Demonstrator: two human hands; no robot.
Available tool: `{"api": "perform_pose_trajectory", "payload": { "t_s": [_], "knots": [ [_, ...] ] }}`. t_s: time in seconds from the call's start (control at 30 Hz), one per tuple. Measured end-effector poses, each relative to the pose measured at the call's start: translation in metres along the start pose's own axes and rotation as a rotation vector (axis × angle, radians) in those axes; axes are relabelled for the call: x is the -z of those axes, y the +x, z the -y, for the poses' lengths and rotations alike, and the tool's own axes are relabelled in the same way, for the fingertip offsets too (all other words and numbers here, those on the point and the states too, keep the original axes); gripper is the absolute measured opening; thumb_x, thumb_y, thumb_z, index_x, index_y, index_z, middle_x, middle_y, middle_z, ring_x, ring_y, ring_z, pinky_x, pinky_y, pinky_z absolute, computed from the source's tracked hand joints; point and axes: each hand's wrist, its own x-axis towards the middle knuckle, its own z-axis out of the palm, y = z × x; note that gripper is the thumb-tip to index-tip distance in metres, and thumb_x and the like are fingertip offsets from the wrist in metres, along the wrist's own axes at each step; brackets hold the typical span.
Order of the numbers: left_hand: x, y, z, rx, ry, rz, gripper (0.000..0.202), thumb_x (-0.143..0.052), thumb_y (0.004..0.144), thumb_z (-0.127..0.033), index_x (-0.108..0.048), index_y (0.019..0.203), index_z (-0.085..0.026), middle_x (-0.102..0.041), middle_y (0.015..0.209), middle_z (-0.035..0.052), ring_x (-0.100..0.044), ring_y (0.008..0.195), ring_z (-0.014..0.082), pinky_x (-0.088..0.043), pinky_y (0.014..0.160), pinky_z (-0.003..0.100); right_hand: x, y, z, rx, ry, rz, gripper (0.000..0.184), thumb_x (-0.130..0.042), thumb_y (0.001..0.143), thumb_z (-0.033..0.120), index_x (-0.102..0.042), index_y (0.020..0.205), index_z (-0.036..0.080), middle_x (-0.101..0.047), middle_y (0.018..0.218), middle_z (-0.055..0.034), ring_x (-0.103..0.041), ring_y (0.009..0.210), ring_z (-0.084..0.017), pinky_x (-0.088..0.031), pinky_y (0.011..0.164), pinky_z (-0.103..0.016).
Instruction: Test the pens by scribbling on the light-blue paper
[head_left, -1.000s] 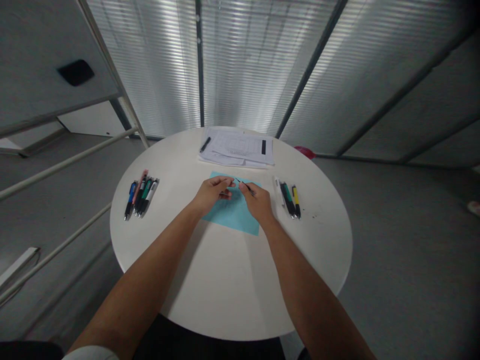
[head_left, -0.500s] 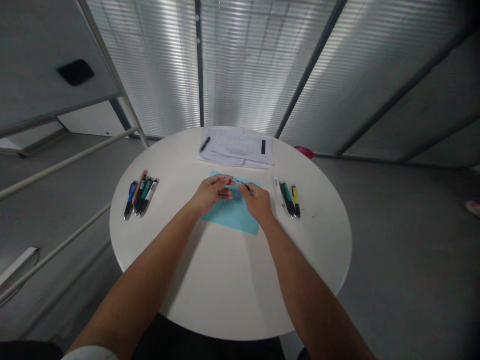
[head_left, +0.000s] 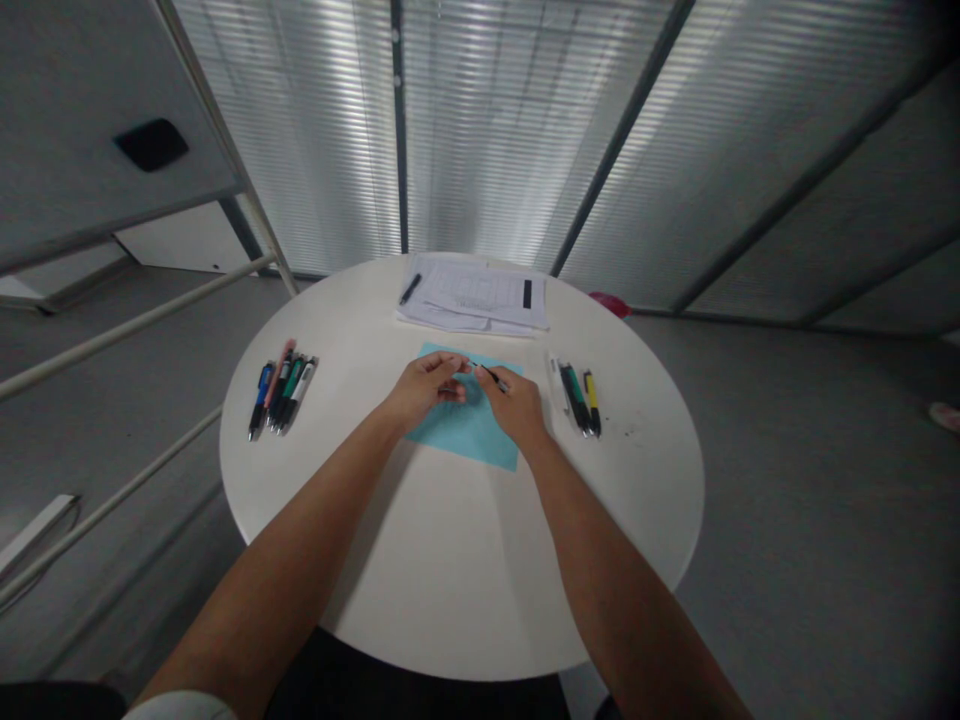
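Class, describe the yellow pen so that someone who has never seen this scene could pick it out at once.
Start with the round white table. To the right of the person's right hand, find a small group of pens lying on it. The yellow pen is the rightmost in that group, set apart from its neighbours by its yellow barrel above a black lower end.

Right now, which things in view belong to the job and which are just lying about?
Likely in use:
slim dark piece in right hand
blue sheet beneath
left pens, perhaps
right pens, perhaps

Apparently lying about:
papers
black pen on them
red object
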Motion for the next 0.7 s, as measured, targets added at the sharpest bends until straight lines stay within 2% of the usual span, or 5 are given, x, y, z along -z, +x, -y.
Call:
{"api": "perform_pose_trajectory", "payload": {
  "t_s": [0.23,0.43,0.7],
  "knots": [
    [-0.0004,-0.0001,0.0001,0.015,0.023,-0.023,0.026,-0.071,0.081,-0.036,-0.065,0.093,-0.014,-0.067,0.102,0.0106,-0.06,0.061,0.0106,-0.055,0.06,0.031,0.0019,-0.0003,0.0035,0.021,0.047,0.019,0.043,-0.044,0.094,0.057,-0.074,0.099,0.026,-0.075,0.092,-0.0026,-0.066,0.082,-0.02,-0.044,0.072,-0.029],
    [-0.0008,-0.0006,-0.005,0.025,-0.031,-0.111,0.024,-0.07,0.082,-0.033,-0.064,0.094,-0.014,-0.067,0.1,0.0096,-0.059,0.058,0.0091,-0.053,0.053,0.027,0.0013,-0.0002,0.0035,0.029,0.036,0.026,0.043,-0.045,0.094,0.056,-0.075,0.095,0.025,-0.075,0.089,-0.0035,-0.066,0.08,-0.02,-0.045,0.072,-0.03],
    [0.0002,0.0004,-0.0009,0.037,0.002,-0.059,0.029,-0.072,0.081,-0.037,-0.064,0.096,-0.013,-0.066,0.097,0.0095,-0.059,0.058,0.0092,-0.053,0.052,0.026,0.0007,-0.0001,0.0025,0.055,-0.027,0.055,0.038,-0.047,0.095,0.05,-0.075,0.097,0.025,-0.075,0.09,-0.0031,-0.067,0.079,-0.018,-0.046,0.072,-0.028]
  ]
}}
